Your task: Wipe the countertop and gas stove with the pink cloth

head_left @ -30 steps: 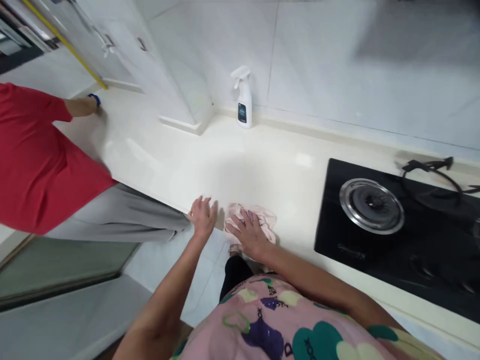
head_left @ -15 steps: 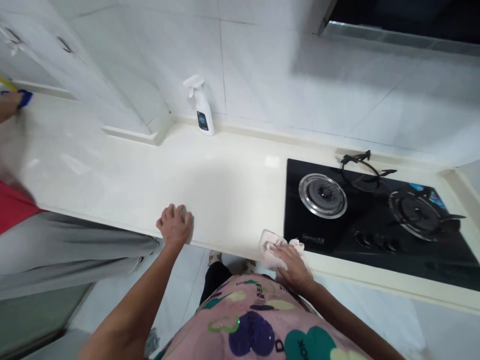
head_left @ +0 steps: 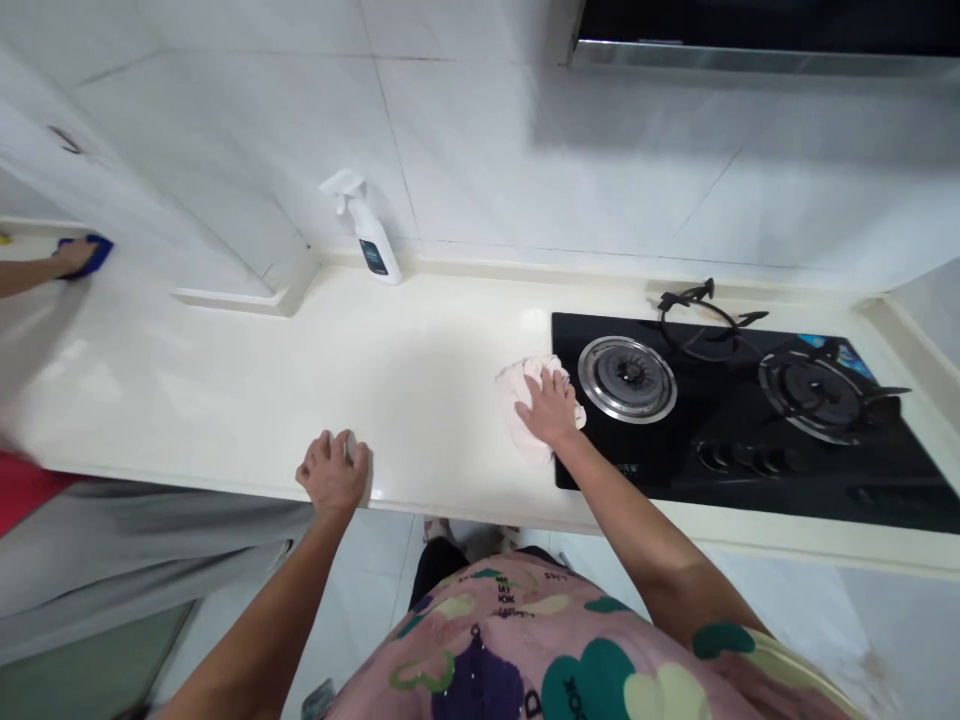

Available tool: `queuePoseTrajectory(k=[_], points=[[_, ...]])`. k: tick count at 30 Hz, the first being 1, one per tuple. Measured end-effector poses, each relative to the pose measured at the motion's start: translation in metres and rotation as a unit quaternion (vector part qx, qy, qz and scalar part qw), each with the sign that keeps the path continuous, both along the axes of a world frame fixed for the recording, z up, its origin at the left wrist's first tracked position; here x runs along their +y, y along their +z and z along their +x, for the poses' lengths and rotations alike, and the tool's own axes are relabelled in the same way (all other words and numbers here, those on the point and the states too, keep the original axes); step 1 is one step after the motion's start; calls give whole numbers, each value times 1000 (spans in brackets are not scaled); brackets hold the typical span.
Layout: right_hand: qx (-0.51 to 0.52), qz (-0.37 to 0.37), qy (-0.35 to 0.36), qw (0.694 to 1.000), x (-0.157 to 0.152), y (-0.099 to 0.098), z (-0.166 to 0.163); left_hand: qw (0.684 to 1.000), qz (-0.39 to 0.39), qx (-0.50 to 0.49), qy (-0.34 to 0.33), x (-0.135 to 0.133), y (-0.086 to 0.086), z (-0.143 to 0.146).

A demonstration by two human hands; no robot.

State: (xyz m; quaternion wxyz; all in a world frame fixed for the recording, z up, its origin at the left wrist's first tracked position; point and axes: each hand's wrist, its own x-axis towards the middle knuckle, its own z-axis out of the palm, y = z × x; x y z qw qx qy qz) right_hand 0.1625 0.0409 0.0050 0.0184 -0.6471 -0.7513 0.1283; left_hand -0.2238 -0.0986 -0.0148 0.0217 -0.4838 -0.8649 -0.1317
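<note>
My right hand [head_left: 550,408] presses a pale pink cloth [head_left: 517,400] against the cream countertop [head_left: 442,390], fingers spread over it. The cloth lies bunched at the left edge of the black gas stove [head_left: 615,455], overlapping its border beside the left burner [head_left: 628,378]. Near the front edge of the counter, my left hand [head_left: 334,475] rests with its fingers bent and slightly apart, holding nothing that I can see.
A white spray bottle [head_left: 375,240] stands against the tiled wall. One black pan support [head_left: 701,330] leans at the stove's back edge. At far left a co-worker's hand [head_left: 73,257] holds a blue cloth [head_left: 97,258] on the counter. A range hood [head_left: 750,55] hangs overhead.
My right hand has moved the pink cloth from the counter's front edge back along the stove's left side. My left hand stays on the counter. The co-worker's blue cloth shows further into view.
</note>
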Motion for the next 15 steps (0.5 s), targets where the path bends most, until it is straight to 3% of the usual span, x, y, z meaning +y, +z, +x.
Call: queuePoseTrajectory(k=[4,9,12,15], points=[[65,69,82,992,-83,-13,15,1000,-5,-1,3,1,2,1],[174,98,149,969,-175,-40,63,1000,-19,-16,8,4,7,2],[225,165,52,959,-194,-48,107,999,-37,-32,10,6,9,-1],[205,231,-68,949,-183,-41,157,998,-39,-44,8,8,8,-4]])
